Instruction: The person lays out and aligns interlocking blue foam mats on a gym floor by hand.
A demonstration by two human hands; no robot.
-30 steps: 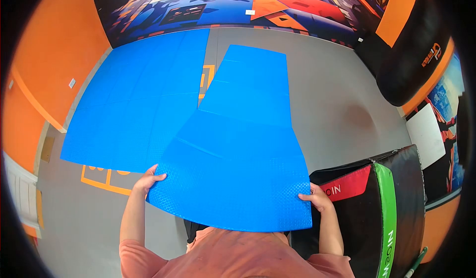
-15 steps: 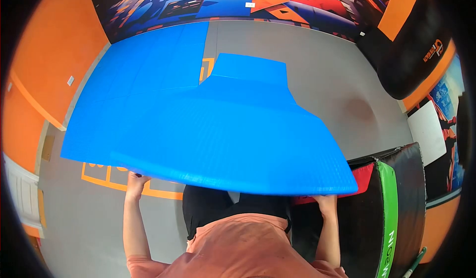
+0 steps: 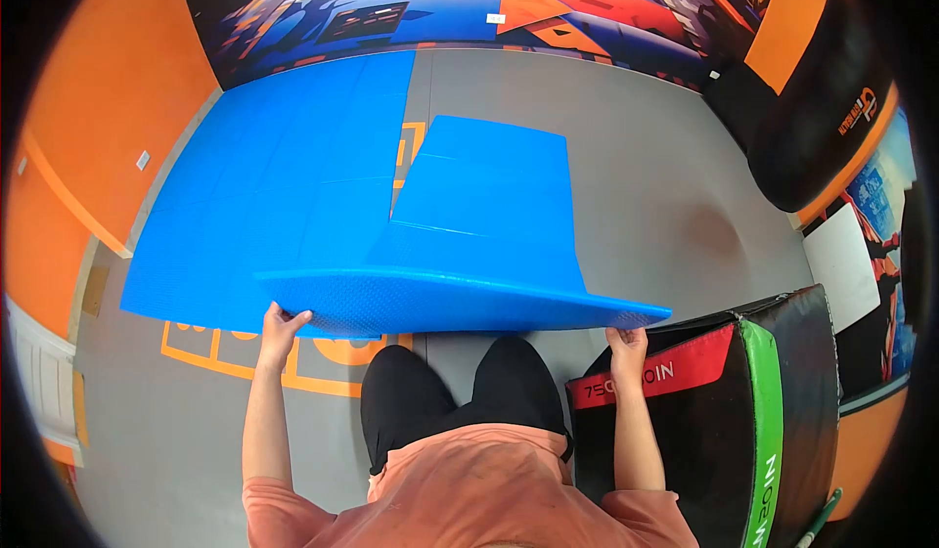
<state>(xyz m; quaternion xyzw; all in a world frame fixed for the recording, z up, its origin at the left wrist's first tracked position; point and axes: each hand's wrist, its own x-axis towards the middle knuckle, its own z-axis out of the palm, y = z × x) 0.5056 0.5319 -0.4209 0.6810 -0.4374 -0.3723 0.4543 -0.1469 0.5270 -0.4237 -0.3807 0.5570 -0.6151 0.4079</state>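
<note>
A blue floor mat (image 3: 489,176) stretches away from me, its far part lying on the grey floor and its near edge raised and curved, with the textured underside showing. My left hand (image 3: 285,325) is closed on that near edge toward its left end, thumb on the side facing me. At the right end, my right hand (image 3: 626,343) grips the same edge near the corner. More blue matting (image 3: 264,157) covers the floor at left, and the raised mat partly overlaps it.
A black padded box (image 3: 675,431) with red and green trim stands close on my right. Orange wall (image 3: 98,108) runs along the left, above a white panel (image 3: 41,382). A black punching bag (image 3: 822,108) is at far right. Orange floor markings (image 3: 225,357) show before my legs.
The mat's near edge has gone down and away from me, with both hands still on it. Its surface has tilted, so the underside and more of my legs now show.
</note>
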